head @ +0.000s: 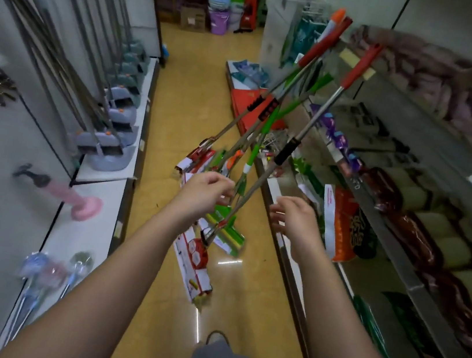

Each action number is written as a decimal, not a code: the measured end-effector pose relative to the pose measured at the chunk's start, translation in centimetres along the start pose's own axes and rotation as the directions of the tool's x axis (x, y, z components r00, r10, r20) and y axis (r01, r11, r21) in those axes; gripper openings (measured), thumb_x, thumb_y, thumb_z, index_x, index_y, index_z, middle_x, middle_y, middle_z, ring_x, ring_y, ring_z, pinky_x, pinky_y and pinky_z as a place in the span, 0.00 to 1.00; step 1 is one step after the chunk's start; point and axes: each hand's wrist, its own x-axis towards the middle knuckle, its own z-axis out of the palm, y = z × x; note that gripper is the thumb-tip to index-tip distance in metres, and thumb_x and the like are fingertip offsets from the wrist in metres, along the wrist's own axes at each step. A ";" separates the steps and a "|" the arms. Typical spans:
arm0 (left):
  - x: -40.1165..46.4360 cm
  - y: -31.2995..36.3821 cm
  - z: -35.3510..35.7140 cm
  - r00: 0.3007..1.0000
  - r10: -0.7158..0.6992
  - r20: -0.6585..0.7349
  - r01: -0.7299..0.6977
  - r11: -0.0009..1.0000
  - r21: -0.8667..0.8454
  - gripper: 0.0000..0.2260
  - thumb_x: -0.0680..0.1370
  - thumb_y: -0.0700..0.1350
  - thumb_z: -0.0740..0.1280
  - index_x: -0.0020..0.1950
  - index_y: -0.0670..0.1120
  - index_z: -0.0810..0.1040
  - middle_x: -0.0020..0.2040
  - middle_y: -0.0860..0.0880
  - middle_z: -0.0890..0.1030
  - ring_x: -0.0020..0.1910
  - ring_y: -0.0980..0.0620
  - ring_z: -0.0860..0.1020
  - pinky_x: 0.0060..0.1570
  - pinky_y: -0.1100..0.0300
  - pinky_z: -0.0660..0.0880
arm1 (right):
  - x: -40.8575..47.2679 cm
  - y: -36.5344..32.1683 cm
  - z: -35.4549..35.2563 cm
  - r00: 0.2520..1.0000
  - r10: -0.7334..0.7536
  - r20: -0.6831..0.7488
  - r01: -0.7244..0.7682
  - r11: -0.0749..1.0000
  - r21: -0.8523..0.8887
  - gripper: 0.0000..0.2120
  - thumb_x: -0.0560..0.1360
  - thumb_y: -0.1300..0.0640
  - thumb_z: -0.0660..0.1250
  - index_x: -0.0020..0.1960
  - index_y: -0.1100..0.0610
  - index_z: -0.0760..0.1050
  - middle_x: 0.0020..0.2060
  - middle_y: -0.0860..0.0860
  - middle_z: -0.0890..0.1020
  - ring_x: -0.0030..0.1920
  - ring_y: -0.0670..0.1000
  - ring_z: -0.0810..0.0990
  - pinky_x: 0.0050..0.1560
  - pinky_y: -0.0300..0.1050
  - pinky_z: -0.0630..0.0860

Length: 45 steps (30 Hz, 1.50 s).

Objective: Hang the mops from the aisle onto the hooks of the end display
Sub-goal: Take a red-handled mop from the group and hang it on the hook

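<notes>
Several mops lean in a bundle against the right-hand shelf, heads on the yellow floor. One with a red grip [361, 64] has a steel pole; a green-handled mop [260, 139] crosses it; another ends in an orange tip [338, 15]. A red-and-white packaged mop head [196, 259] lies on the floor nearest me, a green head [225, 232] beside it. My left hand [203, 194] reaches among the lower poles with curled fingers; whether it grips one is unclear. My right hand [291, 217] hovers just right of the steel pole, fingers apart, holding nothing.
Left wall display holds hanging poles with grey dustpan sets [117, 131], a pink plunger [79, 202] and brushes [46, 269]. Right shelving [414, 282] carries packaged goods. Boxes [248, 101] sit on the floor ahead; buckets [219, 17] stand at the aisle's far end.
</notes>
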 end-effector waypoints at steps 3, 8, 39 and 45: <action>7.8 3.1 0.7 0.996 0.056 0.070 -0.063 0.993 0.103 0.08 0.78 0.43 0.62 0.40 0.48 0.76 0.37 0.49 0.77 0.35 0.54 0.73 0.31 0.63 0.69 | 6.7 -3.4 0.7 0.997 -0.022 -0.077 0.017 0.998 -0.053 0.07 0.77 0.55 0.61 0.41 0.53 0.73 0.44 0.54 0.78 0.45 0.53 0.76 0.49 0.51 0.74; 18.5 6.9 1.9 0.981 0.099 0.168 -0.143 0.952 0.272 0.06 0.77 0.45 0.63 0.44 0.44 0.77 0.43 0.43 0.79 0.42 0.47 0.76 0.49 0.49 0.76 | 14.6 -7.8 1.1 0.984 -0.068 -0.162 0.038 0.982 -0.183 0.08 0.76 0.54 0.60 0.45 0.57 0.76 0.40 0.52 0.78 0.42 0.52 0.75 0.43 0.47 0.71; 49.7 11.8 17.4 0.850 0.029 0.526 -0.510 0.299 0.807 0.14 0.78 0.51 0.58 0.56 0.42 0.73 0.54 0.41 0.78 0.52 0.42 0.77 0.46 0.52 0.71 | 43.5 -12.9 -5.3 0.972 -0.141 -0.188 -0.099 0.480 -0.872 0.16 0.77 0.52 0.58 0.58 0.62 0.70 0.55 0.60 0.77 0.55 0.60 0.75 0.54 0.55 0.75; 51.9 11.2 18.9 0.841 -0.012 0.540 -0.469 0.479 0.742 0.17 0.77 0.49 0.60 0.61 0.41 0.69 0.57 0.39 0.78 0.55 0.40 0.77 0.53 0.48 0.75 | 45.9 -13.3 -5.2 0.945 -0.064 -0.321 -0.173 0.735 -0.656 0.19 0.77 0.51 0.60 0.62 0.62 0.65 0.55 0.60 0.77 0.55 0.61 0.77 0.53 0.57 0.76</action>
